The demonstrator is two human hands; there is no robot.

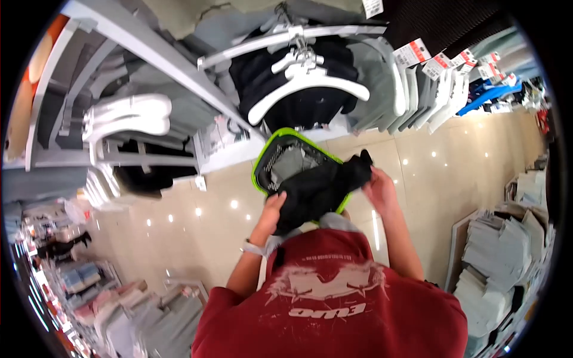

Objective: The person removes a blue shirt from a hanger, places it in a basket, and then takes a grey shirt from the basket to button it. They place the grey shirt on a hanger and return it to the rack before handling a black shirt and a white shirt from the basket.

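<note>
A black garment [310, 194] is stretched between my two hands, over the near part of a basket with a bright green rim [255, 173]. My left hand [274, 210] is closed on the garment's left edge, thumb on top. At its right end, where the cloth is bunched and raised, my right hand [378, 186] grips it, slightly blurred. Inside the basket, grey items [292, 162] show beyond the black cloth. The lower part of the basket is hidden under the garment.
Ahead, a white hanger [310, 85] hangs with black clothes [295, 110] on a rail. Tagged grey clothes [412, 95] hang at the right. A white rack [161, 65] stands left. Folded clothes [498, 247] lie at the lower right, on a shiny tiled floor [197, 230].
</note>
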